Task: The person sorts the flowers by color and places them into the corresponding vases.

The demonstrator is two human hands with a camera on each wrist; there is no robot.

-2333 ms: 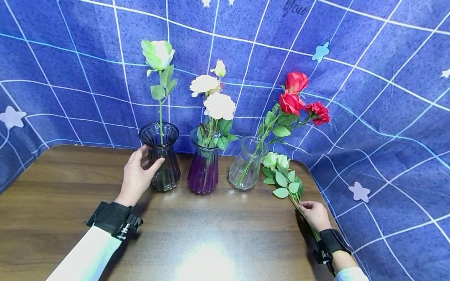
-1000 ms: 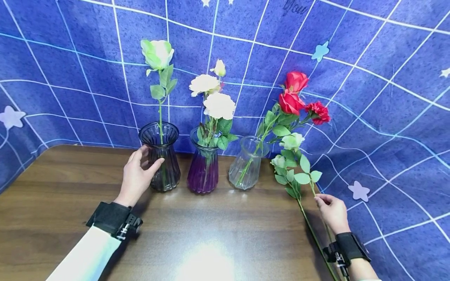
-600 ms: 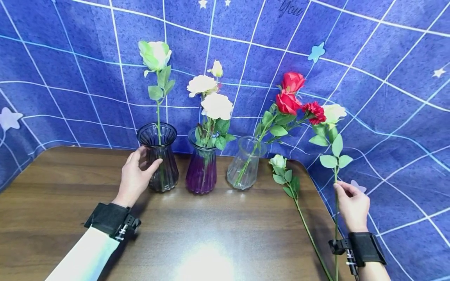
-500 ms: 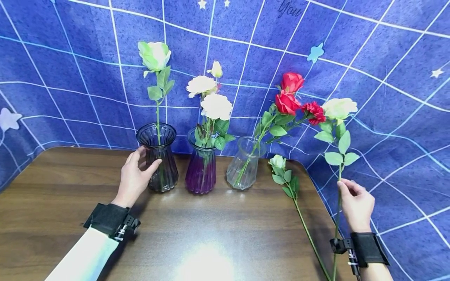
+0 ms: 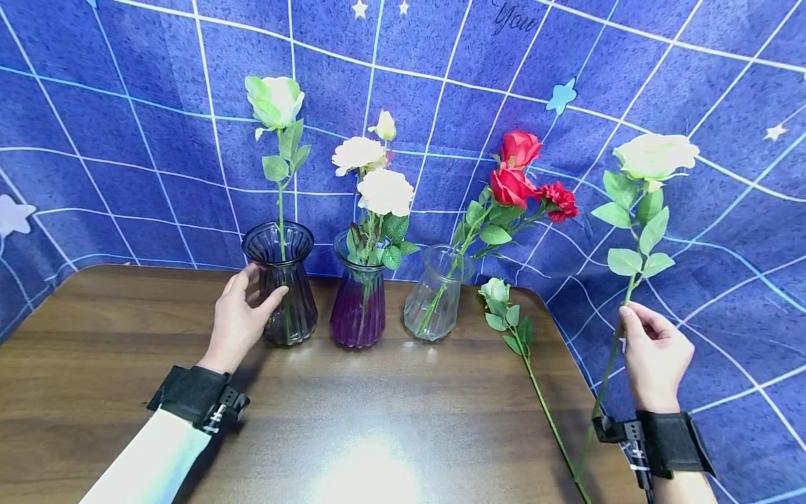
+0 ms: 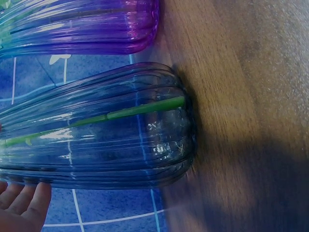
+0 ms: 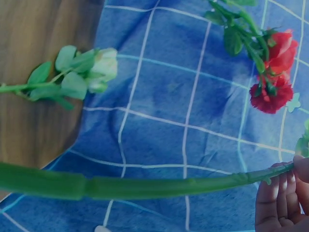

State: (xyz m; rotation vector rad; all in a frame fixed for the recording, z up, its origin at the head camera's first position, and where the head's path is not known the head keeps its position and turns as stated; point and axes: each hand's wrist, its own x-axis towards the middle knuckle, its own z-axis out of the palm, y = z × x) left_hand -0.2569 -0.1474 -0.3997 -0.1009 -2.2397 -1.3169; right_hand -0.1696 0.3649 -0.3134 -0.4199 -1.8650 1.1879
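My left hand [image 5: 239, 315] curves round the side of a dark grey ribbed glass vase [image 5: 292, 308], thumb in front; in the left wrist view its fingertips [image 6: 41, 198] lie against the glass. A single pale green-white rose [image 5: 277, 101] stands in that vase. At the right, my right hand [image 5: 658, 353] pinches the stem of another pale green-white rose [image 5: 655, 155] below its leaves, and holds it upright with the bloom raised. In the right wrist view the rose's stem [image 7: 145, 187] runs to the fingers. A similar rose [image 5: 495, 289] lies on the table's right side.
A purple vase [image 5: 359, 315] with white flowers [image 5: 385, 191] stands right of the grey one. Beyond it is a clear vase [image 5: 431, 308] with red flowers [image 5: 511, 185] leaning right. The wooden table [image 5: 315, 420] ends at a blue cloth [image 5: 157, 154] with white lines.
My right hand has lifted one rose off the table beside the other and moved it right and up. The other rose stays lying. My left hand has kept its place on the grey vase.
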